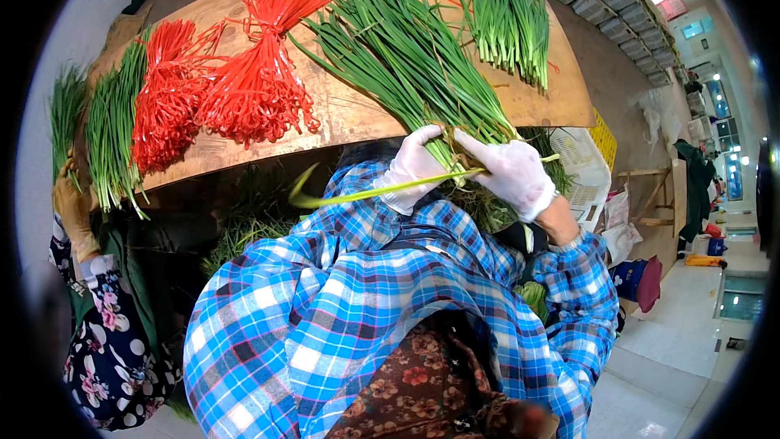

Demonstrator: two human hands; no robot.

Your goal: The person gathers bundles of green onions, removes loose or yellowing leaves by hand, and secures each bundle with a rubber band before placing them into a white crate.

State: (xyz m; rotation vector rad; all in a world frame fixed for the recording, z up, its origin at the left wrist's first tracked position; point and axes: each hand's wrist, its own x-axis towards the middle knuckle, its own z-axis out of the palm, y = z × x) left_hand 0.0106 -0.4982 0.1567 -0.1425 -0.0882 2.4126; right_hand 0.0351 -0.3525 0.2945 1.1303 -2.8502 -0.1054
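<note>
White gloves cover both of my hands at the near edge of the table. My left hand [413, 167] closes round the pale stem ends of some garlic chives [410, 57], whose long green leaves spread away across the wood. Beside it, my right hand [515, 175] pinches a long yellowish leaf [382, 189], which runs leftward in front of my left hand and hooks at its tip. More chive stems lie just beyond the right hand's fingers. How firmly each hand grips the stems is partly hidden by the gloves.
Two heaps of red ties [258, 97] lie left on the wooden table [345, 110]. Chives [114, 126] sit past them, near a co-worker's gloved hand [75, 207]. Another chive bunch [508, 20] lies far right. A white crate [581, 167] stands below the right edge; stacked crates [601, 4] stand behind.
</note>
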